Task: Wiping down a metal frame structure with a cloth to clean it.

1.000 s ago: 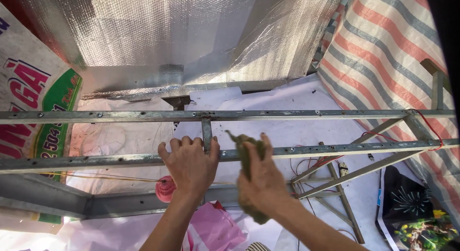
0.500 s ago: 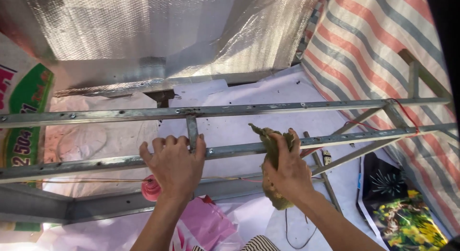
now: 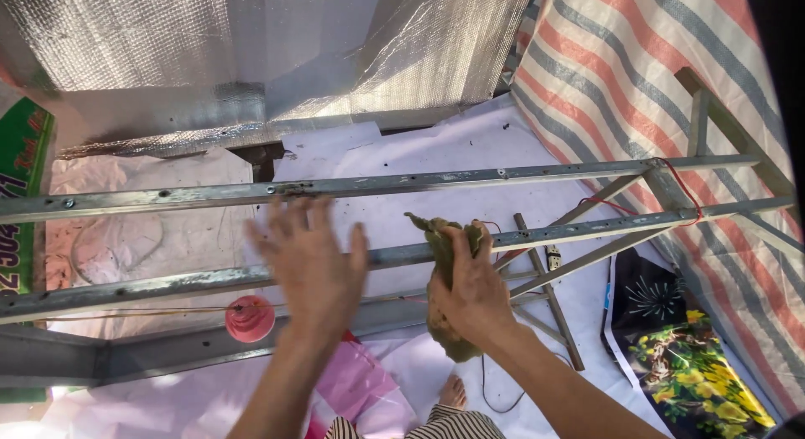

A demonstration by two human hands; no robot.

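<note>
Two hands | right hand [image 3: 474, 284] grips rag [image 3: 444, 238] | on rail [image 3: 587, 231]

Rag [image 3: 449, 271]: olive-green, darker mottled patches. Metal frame rails [image 3: 402, 184]: dull grey with dark scuffs and rusty-brown spots. Wire [image 3: 683, 187] tied round the frame joint: red. Insulation sheet [image 3: 251, 45]: shiny silver, fine quilted dot texture. Tarp [image 3: 637, 78]: stripes of salmon-red, grey-blue and white. Ground sheet [image 3: 436, 154]: white, a few dark specks. Thread spool [image 3: 249, 318]: coral pink. Plastic bag [image 3: 356, 380]: bright pink. Sack [image 3: 21, 162]: green with red and white print. Printed panel [image 3: 671, 355]: black with white starburst pattern, yellow flowers and green leaves. Trousers [image 3: 436, 426]: dark and white narrow stripes.
</note>
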